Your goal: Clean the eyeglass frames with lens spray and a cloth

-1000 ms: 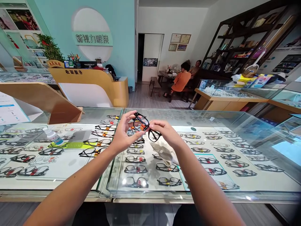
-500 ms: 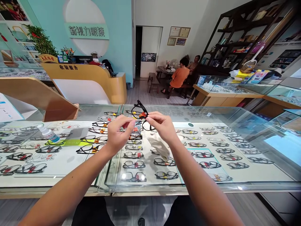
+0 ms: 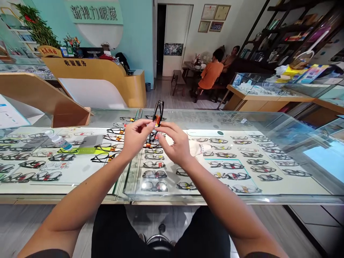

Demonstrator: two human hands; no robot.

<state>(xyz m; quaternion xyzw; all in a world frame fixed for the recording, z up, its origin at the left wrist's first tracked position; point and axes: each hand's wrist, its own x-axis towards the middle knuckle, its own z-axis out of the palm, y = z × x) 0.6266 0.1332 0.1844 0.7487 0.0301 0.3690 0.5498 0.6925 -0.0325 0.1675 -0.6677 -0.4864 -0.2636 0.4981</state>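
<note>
A pair of black eyeglasses [image 3: 158, 114] with an orange-red tag is held up edge-on over the glass counter, its temples pointing upward. My left hand [image 3: 137, 138] pinches it between thumb and fingertips. From the other side, my right hand [image 3: 174, 144] has its fingertips at the lower part of the frame; the exact contact is partly hidden. A pale cloth [image 3: 197, 148] lies crumpled on the glass beyond my right wrist. Under the glass of the display case [image 3: 228, 122] several rows of eyeglasses are laid out around and below both hands.
A small white spray bottle [image 3: 59, 141] with blue liquid lies toward the left of the counter. Behind it stands a wooden stand [image 3: 70, 116]. Farther back are a curved cashier desk [image 3: 134, 86], two people at a table, and another display case [image 3: 247, 102] at the right.
The eyeglasses have turned from a tilted, spread view to edge-on, and my left hand has come to grip them. The cloth near my right hand now lies farther right. My view has tipped downward.
</note>
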